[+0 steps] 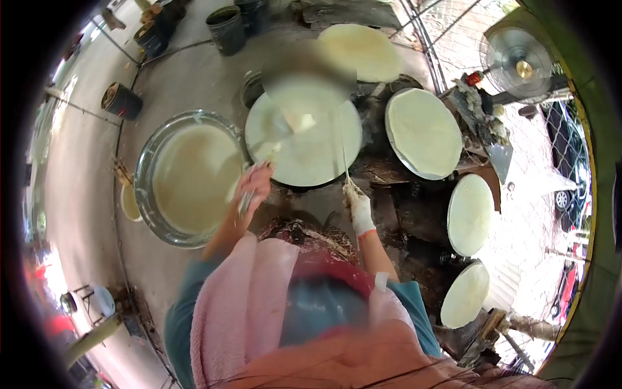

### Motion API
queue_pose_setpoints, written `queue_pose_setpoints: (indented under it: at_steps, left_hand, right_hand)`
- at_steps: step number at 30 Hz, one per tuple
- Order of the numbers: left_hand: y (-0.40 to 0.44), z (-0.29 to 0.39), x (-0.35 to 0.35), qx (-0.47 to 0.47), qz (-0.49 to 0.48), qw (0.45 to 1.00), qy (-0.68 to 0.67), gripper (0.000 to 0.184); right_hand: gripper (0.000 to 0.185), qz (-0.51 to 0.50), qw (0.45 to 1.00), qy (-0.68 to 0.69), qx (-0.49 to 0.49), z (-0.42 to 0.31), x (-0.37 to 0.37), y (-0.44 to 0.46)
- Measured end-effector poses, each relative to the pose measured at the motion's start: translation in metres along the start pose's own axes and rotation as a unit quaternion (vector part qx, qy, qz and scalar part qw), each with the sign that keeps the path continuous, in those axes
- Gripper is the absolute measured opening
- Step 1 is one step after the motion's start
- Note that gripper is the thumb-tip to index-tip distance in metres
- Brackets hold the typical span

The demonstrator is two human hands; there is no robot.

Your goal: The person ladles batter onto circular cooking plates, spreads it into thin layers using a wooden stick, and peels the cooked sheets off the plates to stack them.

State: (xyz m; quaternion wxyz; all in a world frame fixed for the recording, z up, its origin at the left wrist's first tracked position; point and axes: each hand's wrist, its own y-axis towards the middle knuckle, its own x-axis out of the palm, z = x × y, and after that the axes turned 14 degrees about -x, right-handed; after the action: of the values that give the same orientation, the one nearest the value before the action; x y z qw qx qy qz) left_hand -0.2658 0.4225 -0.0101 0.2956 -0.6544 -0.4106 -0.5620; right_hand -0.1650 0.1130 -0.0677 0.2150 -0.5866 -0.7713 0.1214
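Note:
My left hand (pixel 254 183), bare, is closed around a metal-handled tool (pixel 245 202). Its far end is blurred over a round pan (pixel 262 126) coated with a pale layer, so I cannot make out its kind. In my right hand (pixel 358 207), which wears a soiled white glove, is a long thin stick (pixel 345 159). The stick reaches up over the right side of the same pan. To the left of my left hand stands a wide metal basin (pixel 148 211) of cream-coloured liquid (pixel 197 178). A grey blur hides the pan's far edge.
Several round, pale-topped pans curve along the right, including a large one (pixel 424 133) and a smaller one (pixel 470 215). Another pale round (pixel 359 53) lies at the back. Dark buckets (pixel 227 30) stand beyond, and a fan (pixel 518 67) is at upper right.

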Motion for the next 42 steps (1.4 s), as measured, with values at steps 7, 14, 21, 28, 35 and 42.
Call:
queue_pose_setpoints:
  at_steps: [7, 14, 21, 28, 35, 42]
  left_hand:
    - [0.034, -0.013, 0.086, 0.028, 0.13, 0.986, 0.105, 0.029]
    - [0.076, -0.06, 0.079, 0.154, 0.197, 0.966, 0.068, 0.027]
    - [0.107, -0.112, 0.097, 0.259, 0.356, 0.886, 0.148, 0.024]
    - [0.116, -0.118, 0.101, 0.306, 0.373, 0.87, 0.098, 0.024]
    - [0.088, -0.083, 0.048, 0.288, 0.262, 0.916, 0.1, 0.026]
    - [0.085, -0.059, 0.045, 0.25, 0.311, 0.88, 0.258, 0.037]
  right_hand:
    - [0.082, -0.053, 0.899, -0.414, -0.136, -0.052, -0.045, -0.005]
    - [0.055, 0.024, 0.589, -0.736, -0.333, -0.132, -0.17, 0.087]
    - [0.044, -0.044, 0.572, -0.722, -0.386, -0.162, -0.236, 0.142]
    - [0.027, -0.056, 0.524, -0.722, -0.448, -0.392, -0.225, 0.187]
    - [0.037, -0.1, 0.414, -0.81, -0.403, -0.505, -0.098, 0.233]
    - [0.039, -0.101, 0.76, -0.501, -0.402, -0.56, -0.028, 0.337]
